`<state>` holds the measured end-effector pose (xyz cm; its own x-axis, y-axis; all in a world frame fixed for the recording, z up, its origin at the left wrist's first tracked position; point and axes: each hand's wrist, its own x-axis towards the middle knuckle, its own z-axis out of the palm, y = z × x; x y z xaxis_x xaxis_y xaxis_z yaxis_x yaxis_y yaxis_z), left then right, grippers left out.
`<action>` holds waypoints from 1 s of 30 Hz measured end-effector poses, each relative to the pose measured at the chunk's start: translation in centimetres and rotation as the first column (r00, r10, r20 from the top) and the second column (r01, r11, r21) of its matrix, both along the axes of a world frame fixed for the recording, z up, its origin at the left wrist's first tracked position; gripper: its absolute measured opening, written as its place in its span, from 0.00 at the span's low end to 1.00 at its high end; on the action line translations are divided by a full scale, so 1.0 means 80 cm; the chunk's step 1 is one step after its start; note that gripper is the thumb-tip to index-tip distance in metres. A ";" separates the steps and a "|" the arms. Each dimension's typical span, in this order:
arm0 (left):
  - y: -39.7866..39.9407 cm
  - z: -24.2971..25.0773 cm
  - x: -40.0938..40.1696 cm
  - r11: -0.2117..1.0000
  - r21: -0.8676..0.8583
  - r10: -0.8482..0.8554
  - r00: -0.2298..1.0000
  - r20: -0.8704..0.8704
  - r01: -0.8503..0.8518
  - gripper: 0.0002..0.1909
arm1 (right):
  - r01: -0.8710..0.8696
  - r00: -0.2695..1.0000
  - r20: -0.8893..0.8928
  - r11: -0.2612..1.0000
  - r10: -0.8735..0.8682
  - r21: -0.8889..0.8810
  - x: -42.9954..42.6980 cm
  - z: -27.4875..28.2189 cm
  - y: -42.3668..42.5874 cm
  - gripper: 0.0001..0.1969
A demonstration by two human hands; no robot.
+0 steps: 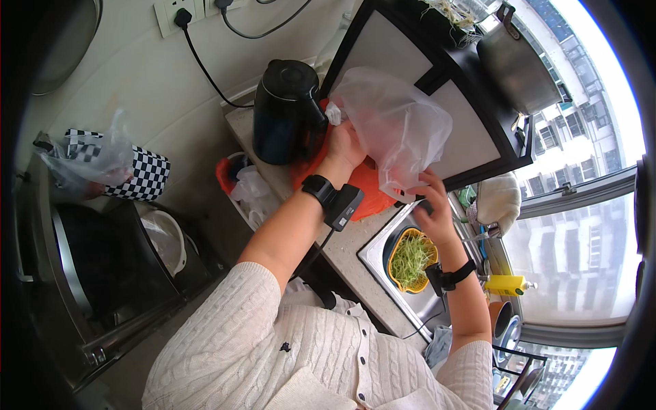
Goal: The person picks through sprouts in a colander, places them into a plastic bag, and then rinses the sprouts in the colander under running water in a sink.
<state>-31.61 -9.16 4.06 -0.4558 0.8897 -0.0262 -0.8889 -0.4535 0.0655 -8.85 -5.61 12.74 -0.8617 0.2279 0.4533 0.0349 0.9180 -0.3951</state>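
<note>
My left hand (347,147) grips a translucent white plastic bag (410,120), and a crumpled white end pokes out beside its fingers. The bag hangs puffed out to the right of that hand. At its lower edge is my right hand (434,207), fingers apart, with the tips at the plastic; whether they pinch it is hard to see. Under and behind my left forearm, a red plastic bag (373,199) lies on the stone countertop (353,252); its contents are hidden. A black electric kettle (281,115) stands close to my left hand.
A yellow basket (433,250) of green shreds (410,261) sits in the steel sink (370,253). Behind the bags rises a black-framed cabinet (474,138) carrying a metal pot (520,72). A lined bin (251,218) stands beside the counter. A yellow bottle (505,285) is by the window.
</note>
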 end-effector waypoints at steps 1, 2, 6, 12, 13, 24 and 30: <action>0.005 -0.001 -0.002 0.999 -0.038 0.012 0.997 0.079 -0.009 0.18 | 0.015 1.000 -0.001 0.998 -0.015 -0.053 0.011 -0.007 0.015 0.21; 0.008 -0.003 -0.002 0.998 -0.061 0.017 0.996 0.090 -0.011 0.19 | 0.199 0.968 -0.098 0.947 -0.229 -0.253 0.021 -0.024 0.029 0.17; 0.000 -0.009 0.003 0.991 -0.134 0.011 0.996 0.086 0.001 0.19 | 0.294 0.792 -0.230 0.684 -0.565 -0.668 -0.038 -0.019 0.047 0.13; 0.002 -0.021 0.015 0.975 -0.218 0.060 0.994 0.092 -0.039 0.18 | 0.243 0.841 -0.199 0.679 -0.504 -0.693 -0.100 0.000 0.065 0.14; -0.007 -0.009 0.026 0.938 -0.344 0.060 0.996 0.065 -0.034 0.20 | 0.249 0.844 -0.188 0.677 -0.503 -0.693 -0.101 0.010 0.062 0.14; -0.029 -0.035 0.023 0.891 -0.413 -0.130 0.977 0.170 0.191 0.16 | 0.103 0.904 -0.411 0.993 -0.115 -0.051 -0.091 0.039 0.021 0.08; -0.022 -0.024 0.030 0.791 -0.592 -0.161 0.986 0.042 0.154 0.16 | 0.147 0.881 -0.437 0.983 -0.180 -0.109 -0.081 0.045 0.032 0.10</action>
<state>-29.24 -10.89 2.14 -0.3136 0.7619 -0.5667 -0.9425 -0.1772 0.2834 -15.36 -3.09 16.32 -0.5223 0.3940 0.7563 -0.0115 0.8835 -0.4682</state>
